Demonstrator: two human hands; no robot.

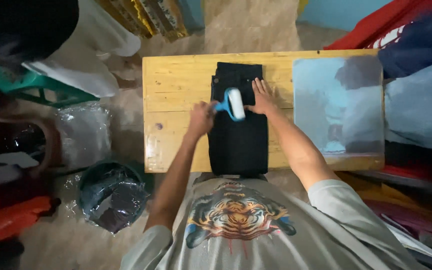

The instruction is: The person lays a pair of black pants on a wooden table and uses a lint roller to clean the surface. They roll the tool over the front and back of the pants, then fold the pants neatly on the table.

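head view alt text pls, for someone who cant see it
A person's left hand rolls a blue-handled lint roller over folded black trousers on a wooden table, while the right hand presses them flat. A shiny plastic sheet lies beside them.

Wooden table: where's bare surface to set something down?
Widest bare patch: the wooden table left of the folded black garment, out to the left edge. A narrow strip runs between the garment and the clear plastic sheet. The middle is crowded: left hand holds the lint roller, right hand presses the garment.
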